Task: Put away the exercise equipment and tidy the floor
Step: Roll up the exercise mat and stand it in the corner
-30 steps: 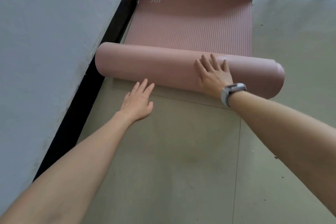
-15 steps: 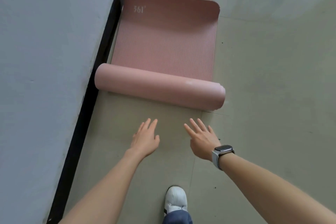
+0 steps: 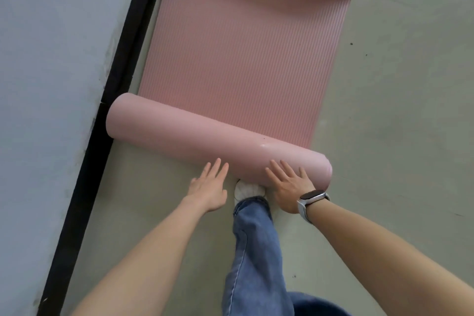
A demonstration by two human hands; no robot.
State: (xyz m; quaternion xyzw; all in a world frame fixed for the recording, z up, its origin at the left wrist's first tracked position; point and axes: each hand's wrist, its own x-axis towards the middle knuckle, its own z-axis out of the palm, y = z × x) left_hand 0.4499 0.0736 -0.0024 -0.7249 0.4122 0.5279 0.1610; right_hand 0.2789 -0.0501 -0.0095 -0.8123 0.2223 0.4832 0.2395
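Pink mat (image 3: pixel 246 64) half rolled beside the wall (image 3: pixel 51 84).
Your right hand (image 3: pixel 289 187) presses flat, left hand (image 3: pixel 207 190) hovers flat, grasping nothing; uneven pushing could skew the roll (image 3: pixel 205 136).

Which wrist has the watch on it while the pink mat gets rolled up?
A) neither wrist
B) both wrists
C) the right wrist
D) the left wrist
C: the watch sits on the wrist of the right hand, which rests against the rolled mat; the left hand has a bare wrist.

Left hand (image 3: pixel 208 191) and right hand (image 3: pixel 289 187) reach forward, fingers straight.
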